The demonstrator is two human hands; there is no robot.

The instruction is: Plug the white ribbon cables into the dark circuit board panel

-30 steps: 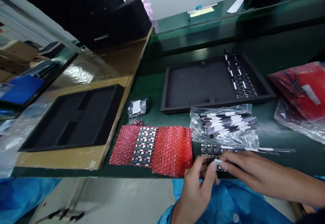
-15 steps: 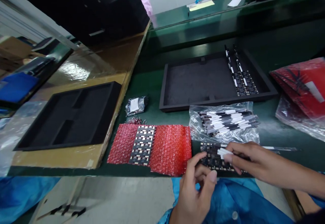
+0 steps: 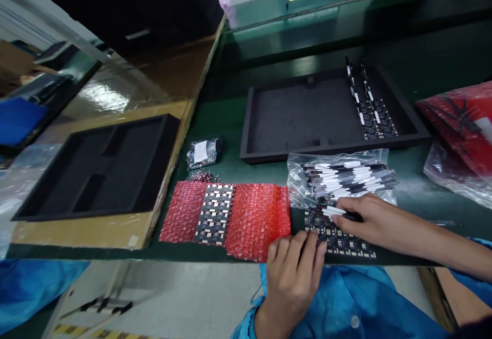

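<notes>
A dark circuit board panel (image 3: 346,241) with rows of light pads lies at the table's front edge. My right hand (image 3: 371,217) is closed around a few thin black-and-white strips (image 3: 332,211), which it holds over the panel's far edge. At the panel's left end, my left hand (image 3: 295,270) rests palm down with fingers stretched out, fingertips touching the board. Just behind, a pile of similar strips (image 3: 351,177) lies on a clear plastic bag (image 3: 298,185). To the left, another board panel (image 3: 214,215) sits on red bubble wrap (image 3: 251,221).
A black foam tray (image 3: 284,155) at the back holds boards with strips (image 3: 378,118) at its right end. Another black tray (image 3: 103,175) lies on cardboard at left. A small packet (image 3: 203,152) stands behind the bubble wrap; a red bag (image 3: 457,123) lies at right.
My left hand has turned from a curled pose to palm down over the board's left end. My right hand, still holding the strips, has shifted slightly toward the far edge. The view has shifted slightly.
</notes>
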